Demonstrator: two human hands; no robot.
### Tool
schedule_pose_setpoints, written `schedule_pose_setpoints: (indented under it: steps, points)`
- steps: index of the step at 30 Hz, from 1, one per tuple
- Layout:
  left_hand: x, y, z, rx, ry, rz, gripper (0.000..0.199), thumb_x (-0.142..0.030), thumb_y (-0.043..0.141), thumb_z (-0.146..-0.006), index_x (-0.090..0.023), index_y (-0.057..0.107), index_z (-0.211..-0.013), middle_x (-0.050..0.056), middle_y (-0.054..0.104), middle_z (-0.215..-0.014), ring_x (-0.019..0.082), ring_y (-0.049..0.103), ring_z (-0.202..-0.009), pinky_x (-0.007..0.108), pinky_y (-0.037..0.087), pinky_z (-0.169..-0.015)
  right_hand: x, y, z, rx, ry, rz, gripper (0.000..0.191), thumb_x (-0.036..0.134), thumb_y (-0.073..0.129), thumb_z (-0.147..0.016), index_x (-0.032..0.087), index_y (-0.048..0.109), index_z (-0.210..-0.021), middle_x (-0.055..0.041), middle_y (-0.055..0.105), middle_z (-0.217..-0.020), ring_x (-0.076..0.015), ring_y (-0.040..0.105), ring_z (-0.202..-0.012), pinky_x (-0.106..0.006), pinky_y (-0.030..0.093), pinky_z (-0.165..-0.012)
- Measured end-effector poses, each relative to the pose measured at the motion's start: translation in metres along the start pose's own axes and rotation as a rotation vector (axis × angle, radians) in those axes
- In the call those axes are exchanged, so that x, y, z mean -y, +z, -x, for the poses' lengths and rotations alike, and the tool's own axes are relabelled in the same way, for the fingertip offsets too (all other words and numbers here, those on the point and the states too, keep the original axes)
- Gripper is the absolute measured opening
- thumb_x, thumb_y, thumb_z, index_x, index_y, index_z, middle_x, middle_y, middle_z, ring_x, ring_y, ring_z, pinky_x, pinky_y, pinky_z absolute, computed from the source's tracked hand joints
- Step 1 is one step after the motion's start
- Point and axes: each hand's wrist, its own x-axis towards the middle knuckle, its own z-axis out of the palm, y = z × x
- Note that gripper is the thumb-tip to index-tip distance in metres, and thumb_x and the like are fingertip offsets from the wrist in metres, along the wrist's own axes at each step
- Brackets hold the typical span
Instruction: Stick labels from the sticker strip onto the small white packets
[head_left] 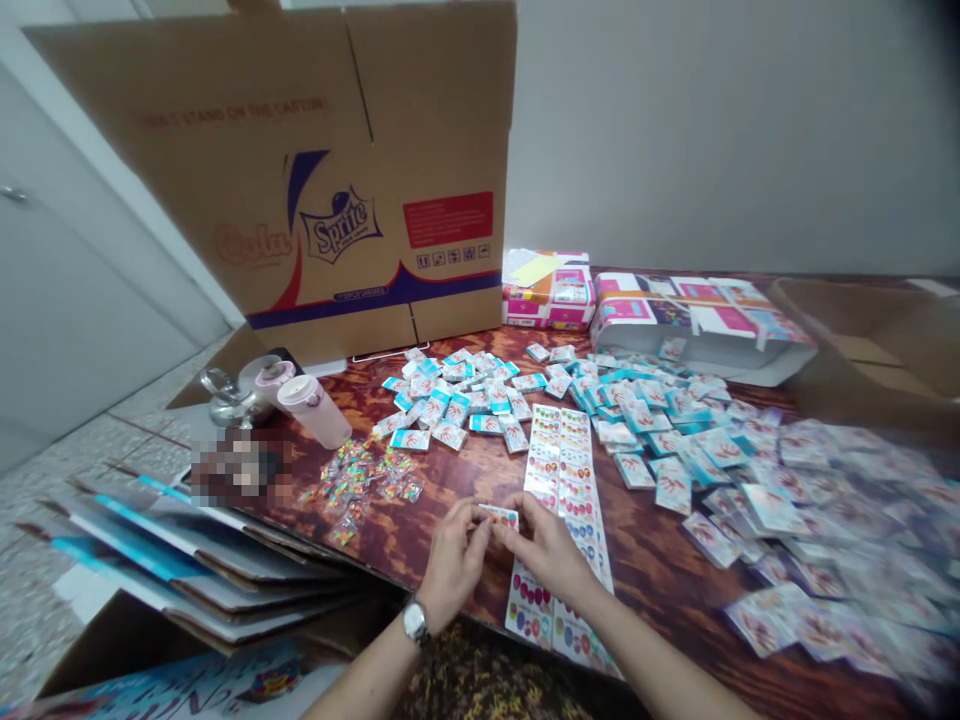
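My left hand (456, 550) and my right hand (544, 545) meet over the front of the table. Between their fingertips is a small printed card (502, 516) with coloured pictures, gripped from both sides. My fingers hide its edges. Beneath and beside my right hand lie long sheets of colourful stickers (576, 455). Small clear packets of coloured candy (352, 480) are heaped to the left of my left hand. Beyond my hands spreads a pile of small white and blue packs (457, 395), each printed with a hand.
A large cardboard carton (360, 200) stands at the back left. Nearby are a pink tumbler (315, 412) and a metal teapot (232, 405). Pink-and-white boxes (551, 300) sit at the back. More packs (825, 530) cover the right side. Stacked cartons (187, 560) flank the table's left edge.
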Motion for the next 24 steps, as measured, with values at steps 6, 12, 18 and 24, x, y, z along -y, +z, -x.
schedule_pose_setpoints:
  steps: [6,12,18,24]
  points:
    - [-0.002,0.009,-0.042,0.036,0.109,-0.202,0.024,-0.028,0.036,-0.09,-0.018,0.057,-0.093,0.004,0.059,-0.086,0.014,0.056,-0.077,0.024,0.045,-0.069,-0.002,-0.021,0.0,-0.099,0.016,0.065,0.018,0.037,0.05,-0.084,0.02,0.051,-0.08,0.0046,0.047,-0.059,-0.0116,0.043,-0.052,-0.022,0.031,-0.049]
    - [-0.004,0.053,-0.118,0.043,0.153,-0.691,0.037,-0.032,0.047,-0.085,-0.028,0.045,-0.122,0.009,0.046,-0.113,0.023,0.05,-0.099,0.035,0.042,-0.083,-0.001,-0.04,0.003,-0.223,0.024,0.097,0.022,0.041,0.047,-0.084,0.021,0.049,-0.078,0.0039,0.047,-0.059,-0.0121,0.043,-0.051,-0.023,0.032,-0.048]
    - [0.008,0.075,-0.135,0.094,0.08,-0.848,0.036,-0.042,0.057,-0.077,-0.02,0.053,-0.105,0.012,0.035,-0.125,0.025,0.053,-0.095,0.033,0.047,-0.072,-0.013,-0.045,0.004,-0.236,0.021,0.127,0.027,0.047,0.045,-0.084,0.02,0.05,-0.079,0.0034,0.046,-0.058,-0.0124,0.043,-0.051,-0.022,0.032,-0.047]
    - [0.017,0.056,-0.132,0.074,0.069,-0.958,0.033,-0.037,0.055,-0.079,-0.016,0.048,-0.104,0.014,0.04,-0.122,0.026,0.051,-0.1,0.034,0.047,-0.074,-0.008,-0.043,-0.003,-0.234,0.027,0.107,0.023,0.043,0.048,-0.083,0.021,0.049,-0.078,0.0048,0.045,-0.057,-0.0116,0.042,-0.05,-0.022,0.03,-0.046]
